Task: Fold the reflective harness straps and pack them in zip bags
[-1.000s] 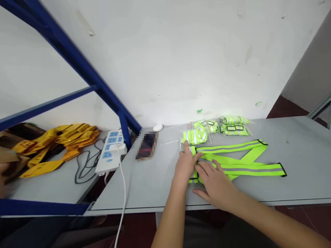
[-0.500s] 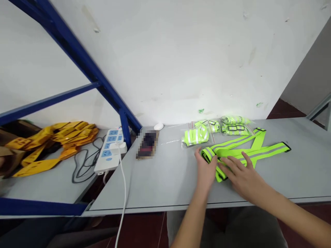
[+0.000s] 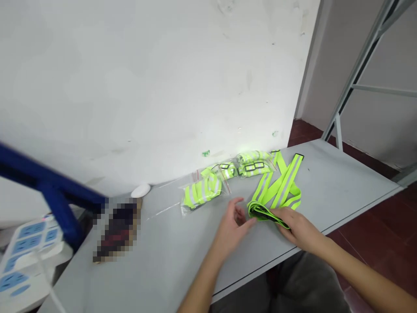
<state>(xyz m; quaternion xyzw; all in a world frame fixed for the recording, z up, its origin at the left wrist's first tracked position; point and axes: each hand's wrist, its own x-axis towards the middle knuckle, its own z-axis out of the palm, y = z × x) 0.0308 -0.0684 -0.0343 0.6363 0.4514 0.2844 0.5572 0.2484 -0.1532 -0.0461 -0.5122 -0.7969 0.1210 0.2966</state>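
Your right hand (image 3: 298, 228) was closed on the folded end of a fluorescent yellow-green webbing safety vest (image 3: 285, 182), its fingers wrapped over the layered bundle. Your left hand (image 3: 233, 226) was open, with its fingers loosely curved, just to the left of the same bundle; you could not tell whether its thumb touched the webbing. The right hand was therefore the nearer of the two. The vest lay directly ahead of you, its long axis running from the bundle under your right hand up and away toward the wall, with its straps, marked by grey reflective stripes, ending near the table's back edge.

Beyond your left hand, toward the wall, lay a clear plastic bag of folded reflective vest (image 3: 200, 193), and further right a second clear bag of reflective webbing (image 3: 252, 167). Both sat on a pale grey table (image 3: 342, 187). To the left were a pixelated phone (image 3: 117, 230), a small white oval object (image 3: 140, 190) and a white power strip (image 3: 29, 248), partly behind a blue steel shelf frame (image 3: 55, 195). A scuffed white wall (image 3: 146, 87) rose behind the table, and dark red floor tiles (image 3: 374, 213) showed to the right, below a grey metal shelf frame (image 3: 355, 74).
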